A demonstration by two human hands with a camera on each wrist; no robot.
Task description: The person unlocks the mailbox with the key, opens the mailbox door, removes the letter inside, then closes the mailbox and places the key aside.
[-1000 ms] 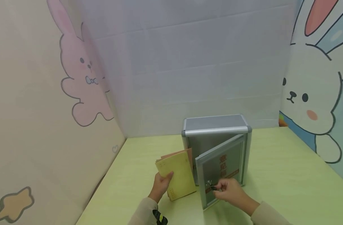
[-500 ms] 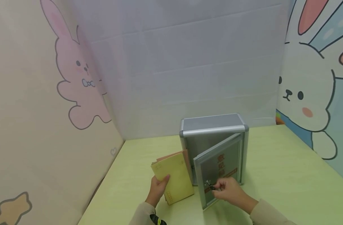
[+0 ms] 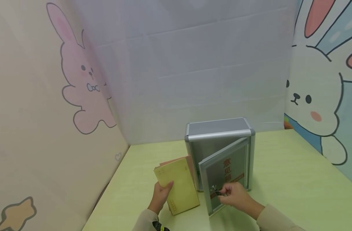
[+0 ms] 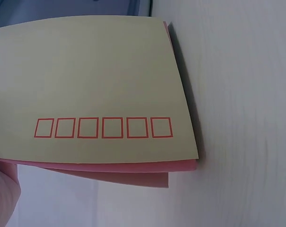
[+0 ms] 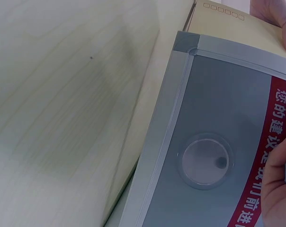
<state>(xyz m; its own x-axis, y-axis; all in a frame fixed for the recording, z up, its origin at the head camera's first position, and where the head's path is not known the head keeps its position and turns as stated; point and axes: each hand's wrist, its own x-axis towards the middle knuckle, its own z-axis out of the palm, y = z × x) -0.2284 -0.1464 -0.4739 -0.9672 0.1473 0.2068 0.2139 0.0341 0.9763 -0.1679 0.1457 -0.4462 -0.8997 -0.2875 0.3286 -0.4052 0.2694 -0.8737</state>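
Note:
My left hand (image 3: 160,195) grips a small stack of envelopes (image 3: 179,186), its thumb across the front one. The front envelope is tan with a row of red squares, and pinkish-red edges show behind it. The stack stands tilted in front of the left side of a silver-grey suggestion box (image 3: 219,126). The box's door (image 3: 233,163), hinged on the right, hangs partly open and bears red lettering. My right hand (image 3: 236,196) pinches a black-headed key (image 3: 218,192) at the door's lock. Much of the box's inside is hidden by the door and envelopes.
The box stands on a pale yellow-green wood-grain table (image 3: 283,170). A light curtain (image 3: 193,64) hangs behind it. Printed sheets with rabbit pictures stand along the left and right sides. A clear round disc (image 5: 205,161) is on the door's lower part.
The envelopes and my left hand have shifted a little left and down, away from the box opening. My right hand stays at the key, and the door keeps its angle.

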